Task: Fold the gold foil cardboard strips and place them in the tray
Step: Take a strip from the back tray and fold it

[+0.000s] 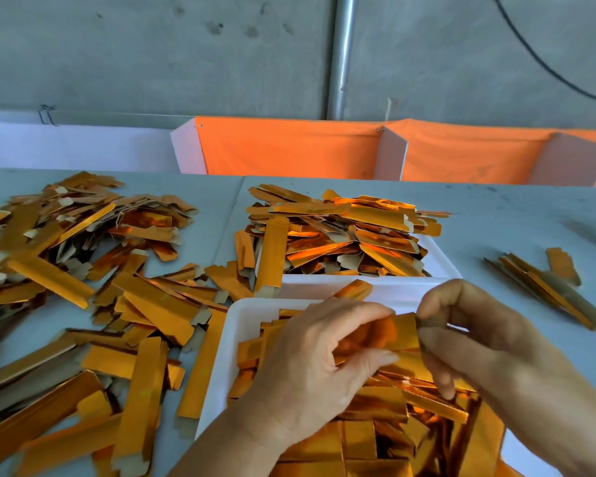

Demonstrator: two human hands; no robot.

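Above the near white tray [221,373], the left hand [310,366] and right hand [472,339] both pinch one gold strip [401,330]; loose strips [83,270] cover the table [513,215] at left.

Near tray [235,325] before far tray [437,258] (strips [83,304] left).

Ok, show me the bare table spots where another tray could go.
Bare grey table lies right of the far white plastic tray, behind the small bundle of gold foil strips. A narrower patch lies along the far edge behind the left pile of gold strips. The near left is crowded.
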